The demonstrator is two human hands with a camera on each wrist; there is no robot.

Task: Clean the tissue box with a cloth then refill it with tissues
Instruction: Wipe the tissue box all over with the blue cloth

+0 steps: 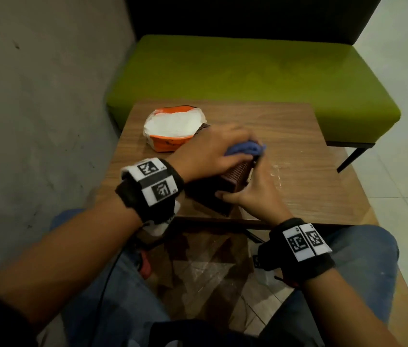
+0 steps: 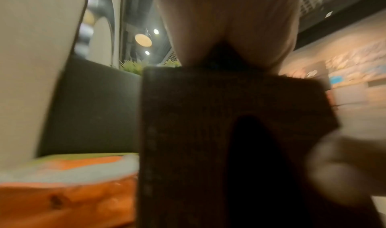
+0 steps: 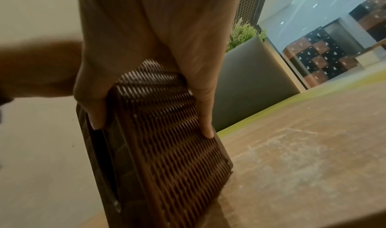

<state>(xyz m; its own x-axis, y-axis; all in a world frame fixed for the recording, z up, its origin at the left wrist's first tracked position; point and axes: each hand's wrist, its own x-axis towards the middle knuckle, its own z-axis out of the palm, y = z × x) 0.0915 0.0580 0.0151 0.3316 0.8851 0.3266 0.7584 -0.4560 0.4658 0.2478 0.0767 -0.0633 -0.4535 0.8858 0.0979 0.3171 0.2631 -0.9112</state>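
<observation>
A brown woven tissue box (image 1: 236, 175) stands on its edge near the front of the wooden table (image 1: 298, 151). My left hand (image 1: 210, 151) lies over its top and grips a bunched blue cloth (image 1: 245, 148) against the far end. My right hand (image 1: 254, 194) holds the box from the right, thumb at the near end. In the right wrist view the fingers (image 3: 205, 116) and thumb clamp the woven box (image 3: 171, 140). The left wrist view, blurred, shows the box's dark face (image 2: 198, 116) with its slot. An orange pack of white tissues (image 1: 173, 128) lies behind the box.
A green bench seat (image 1: 248, 78) with a dark backrest runs behind the table. A grey wall (image 1: 35, 108) is close on the left. Pale smears mark the tabletop to the right of the box. My knees in blue jeans are below the table's front edge.
</observation>
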